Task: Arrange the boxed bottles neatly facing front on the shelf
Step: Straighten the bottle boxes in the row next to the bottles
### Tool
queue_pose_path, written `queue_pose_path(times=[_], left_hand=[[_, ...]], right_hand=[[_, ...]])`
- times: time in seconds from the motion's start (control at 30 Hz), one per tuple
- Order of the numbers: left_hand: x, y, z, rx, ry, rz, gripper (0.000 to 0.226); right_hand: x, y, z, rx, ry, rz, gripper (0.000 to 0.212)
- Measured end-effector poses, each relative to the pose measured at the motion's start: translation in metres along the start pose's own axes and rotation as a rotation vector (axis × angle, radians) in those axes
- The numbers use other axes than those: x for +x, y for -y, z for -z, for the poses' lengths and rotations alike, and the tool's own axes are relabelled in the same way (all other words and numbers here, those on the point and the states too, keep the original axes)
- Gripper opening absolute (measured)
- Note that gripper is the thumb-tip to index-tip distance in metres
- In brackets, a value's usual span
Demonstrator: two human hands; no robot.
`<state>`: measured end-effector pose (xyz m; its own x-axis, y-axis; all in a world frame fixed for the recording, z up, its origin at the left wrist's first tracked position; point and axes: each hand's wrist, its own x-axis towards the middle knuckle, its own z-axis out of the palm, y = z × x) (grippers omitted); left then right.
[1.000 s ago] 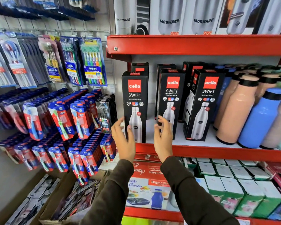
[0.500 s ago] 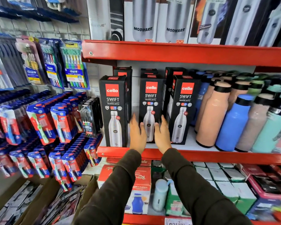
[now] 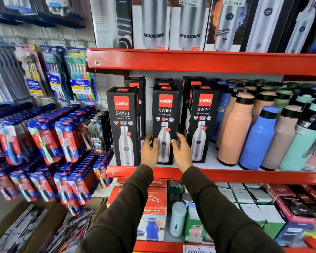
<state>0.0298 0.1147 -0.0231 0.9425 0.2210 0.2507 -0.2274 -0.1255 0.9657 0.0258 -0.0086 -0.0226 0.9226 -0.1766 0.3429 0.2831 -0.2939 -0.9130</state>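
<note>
Three black Cello Swift bottle boxes stand at the front of the red shelf (image 3: 244,177), labels facing me: a left box (image 3: 123,125), a middle box (image 3: 164,114) and a right box (image 3: 201,123). More of the same boxes stand behind them. My left hand (image 3: 150,152) grips the lower left side of the middle box. My right hand (image 3: 182,152) grips its lower right side. The middle box stands upright between both palms, with gaps to the boxes on either side.
Loose peach (image 3: 233,128), blue (image 3: 257,139) and mint bottles fill the shelf's right part. Modware boxes (image 3: 153,24) stand on the shelf above. Toothbrush packs (image 3: 44,139) hang at the left. Cartons fill the shelf below.
Both hands have left the left box and moved right to close on the sides of the middle box. The view has shifted to the right and closer.
</note>
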Motion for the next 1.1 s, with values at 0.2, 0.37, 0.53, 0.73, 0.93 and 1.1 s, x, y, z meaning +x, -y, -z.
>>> queue_pose_path(times=[0.2,0.37,0.53,0.73,0.93,1.1], left_hand=[[-0.02,0.003,0.008,-0.023,-0.026,-0.029,0.05],[-0.036,0.008,0.012,-0.037,-0.045,-0.061,0.052],[-0.04,0.007,0.014,-0.024,-0.044,-0.062,0.053],[-0.041,0.004,0.011,0.013,-0.045,-0.073,0.052],[-0.067,-0.007,-0.018,0.118,-0.336,-0.248,0.049],[-0.085,-0.014,-0.059,0.2,-0.314,-0.467,0.045]], right_hand=[[-0.017,0.0,0.007,0.016,0.023,0.037,0.042],[-0.033,-0.001,0.01,0.027,0.033,0.073,0.042],[-0.038,0.001,0.01,0.023,0.013,0.076,0.04],[-0.039,0.002,0.013,0.001,0.037,0.08,0.042],[-0.043,0.004,0.03,0.014,-0.14,0.178,0.028],[-0.035,-0.003,0.063,0.035,-0.332,0.268,0.024]])
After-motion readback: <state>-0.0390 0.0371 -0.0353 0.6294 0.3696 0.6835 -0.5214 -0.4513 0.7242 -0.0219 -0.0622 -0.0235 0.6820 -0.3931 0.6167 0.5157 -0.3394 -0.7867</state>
